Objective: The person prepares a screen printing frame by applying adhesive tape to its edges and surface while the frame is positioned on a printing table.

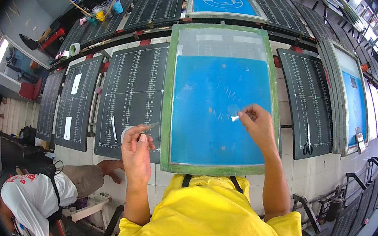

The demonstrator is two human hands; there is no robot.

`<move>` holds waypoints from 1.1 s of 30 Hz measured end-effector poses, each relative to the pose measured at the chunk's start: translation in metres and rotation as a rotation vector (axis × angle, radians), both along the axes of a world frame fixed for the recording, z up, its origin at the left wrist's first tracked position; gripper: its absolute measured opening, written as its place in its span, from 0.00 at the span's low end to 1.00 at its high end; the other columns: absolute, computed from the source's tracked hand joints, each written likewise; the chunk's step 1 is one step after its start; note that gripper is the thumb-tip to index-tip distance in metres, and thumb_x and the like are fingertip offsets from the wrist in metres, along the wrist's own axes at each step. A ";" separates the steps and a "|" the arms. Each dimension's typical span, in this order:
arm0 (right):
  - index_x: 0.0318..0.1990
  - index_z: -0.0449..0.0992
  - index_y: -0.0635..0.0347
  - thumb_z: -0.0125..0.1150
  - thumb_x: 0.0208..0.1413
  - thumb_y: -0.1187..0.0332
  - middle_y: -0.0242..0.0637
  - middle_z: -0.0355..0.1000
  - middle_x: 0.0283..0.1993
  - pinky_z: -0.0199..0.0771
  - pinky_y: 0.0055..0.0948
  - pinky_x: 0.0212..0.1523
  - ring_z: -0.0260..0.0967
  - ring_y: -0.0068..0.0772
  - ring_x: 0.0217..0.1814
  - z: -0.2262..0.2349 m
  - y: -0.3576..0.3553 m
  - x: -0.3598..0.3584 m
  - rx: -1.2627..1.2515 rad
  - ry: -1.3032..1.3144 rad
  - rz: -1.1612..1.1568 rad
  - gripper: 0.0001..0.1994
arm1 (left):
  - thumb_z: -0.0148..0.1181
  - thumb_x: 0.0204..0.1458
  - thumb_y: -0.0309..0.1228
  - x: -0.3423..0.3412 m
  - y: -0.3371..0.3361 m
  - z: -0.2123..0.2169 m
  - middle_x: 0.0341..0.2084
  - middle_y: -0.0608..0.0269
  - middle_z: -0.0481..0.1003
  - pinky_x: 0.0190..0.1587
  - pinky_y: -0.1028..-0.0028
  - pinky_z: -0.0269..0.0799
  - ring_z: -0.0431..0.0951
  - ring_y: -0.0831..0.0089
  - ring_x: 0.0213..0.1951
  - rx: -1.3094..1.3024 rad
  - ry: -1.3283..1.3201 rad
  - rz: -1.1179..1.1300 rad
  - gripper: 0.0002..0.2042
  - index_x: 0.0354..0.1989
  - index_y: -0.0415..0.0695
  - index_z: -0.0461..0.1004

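A screen-printing frame (169, 93) with a green border lies in front of me, its mesh coated blue below a pale upper strip. Above the mesh, my right hand (259, 127) pinches a small clear piece of film (233, 110), which looks like tape. Just left of the frame is my left hand (138, 154), palm turned up and fingers curled. A thin see-through strip (153, 125) sticks out from its fingertips. Part of a round white thing shows behind that hand; I cannot make out what it is. Small pale patches and faint marks dot the blue mesh.
Dark ruled boards flank the frame. A wrench (114, 129) rests on the left board (134, 73), scissors (308, 142) on the right one (304, 86). More frames (346, 88) lean at right. Another screen (190, 0) lies beyond. A person in white (28, 198) bends at lower left.
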State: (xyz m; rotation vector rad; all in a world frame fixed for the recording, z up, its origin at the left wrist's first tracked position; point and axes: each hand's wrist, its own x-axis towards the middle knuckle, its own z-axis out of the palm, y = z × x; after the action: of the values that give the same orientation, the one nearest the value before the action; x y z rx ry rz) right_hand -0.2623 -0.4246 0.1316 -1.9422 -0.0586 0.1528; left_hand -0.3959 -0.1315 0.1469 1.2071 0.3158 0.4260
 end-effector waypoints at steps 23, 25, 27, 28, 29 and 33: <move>0.27 0.78 0.64 0.66 0.57 0.57 0.40 0.74 0.22 0.69 0.37 0.29 0.71 0.32 0.25 -0.134 0.050 0.115 -0.242 0.138 0.084 0.17 | 0.56 0.64 0.29 -0.041 0.013 -0.045 0.46 0.61 0.74 0.42 0.72 0.68 0.73 0.75 0.38 -0.032 0.116 -0.027 0.07 0.46 0.42 0.74; 0.29 0.78 0.63 0.66 0.57 0.57 0.41 0.76 0.25 0.70 0.37 0.31 0.73 0.36 0.28 -0.130 0.050 0.114 -0.257 0.121 0.110 0.16 | 0.56 0.64 0.29 -0.039 0.015 -0.045 0.47 0.61 0.73 0.42 0.72 0.68 0.73 0.76 0.38 -0.028 0.109 -0.032 0.06 0.45 0.42 0.75; 0.30 0.79 0.62 0.66 0.57 0.58 0.44 0.77 0.29 0.72 0.39 0.34 0.75 0.41 0.32 -0.117 0.054 0.109 -0.337 0.104 0.108 0.15 | 0.55 0.64 0.29 -0.038 0.016 -0.045 0.46 0.61 0.73 0.42 0.72 0.68 0.73 0.76 0.38 -0.024 0.108 -0.025 0.06 0.45 0.41 0.75; 0.31 0.79 0.61 0.67 0.57 0.58 0.45 0.78 0.31 0.72 0.41 0.35 0.76 0.44 0.35 -0.111 0.055 0.104 -0.410 0.094 0.088 0.14 | 0.55 0.64 0.29 -0.037 0.016 -0.046 0.46 0.61 0.73 0.42 0.73 0.68 0.73 0.76 0.38 -0.024 0.114 -0.023 0.06 0.45 0.41 0.75; 0.32 0.79 0.61 0.67 0.56 0.59 0.46 0.78 0.33 0.73 0.42 0.37 0.77 0.47 0.37 -0.104 0.056 0.098 -0.483 0.083 0.066 0.13 | 0.55 0.64 0.28 -0.037 0.016 -0.047 0.45 0.62 0.73 0.42 0.73 0.69 0.73 0.76 0.38 -0.024 0.119 -0.021 0.06 0.45 0.41 0.75; 0.36 0.77 0.61 0.66 0.56 0.63 0.49 0.77 0.38 0.73 0.48 0.41 0.75 0.54 0.43 -0.087 0.055 0.085 -0.690 -0.200 0.008 0.10 | 0.55 0.64 0.28 -0.035 0.016 -0.049 0.45 0.62 0.73 0.41 0.73 0.69 0.73 0.76 0.37 -0.018 0.137 -0.033 0.07 0.45 0.40 0.75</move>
State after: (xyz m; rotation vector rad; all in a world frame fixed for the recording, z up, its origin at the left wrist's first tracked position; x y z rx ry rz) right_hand -0.1772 -0.3698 0.0447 -2.6418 -0.1632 -0.0253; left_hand -0.4309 -0.1160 0.0981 1.2252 0.4162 0.3120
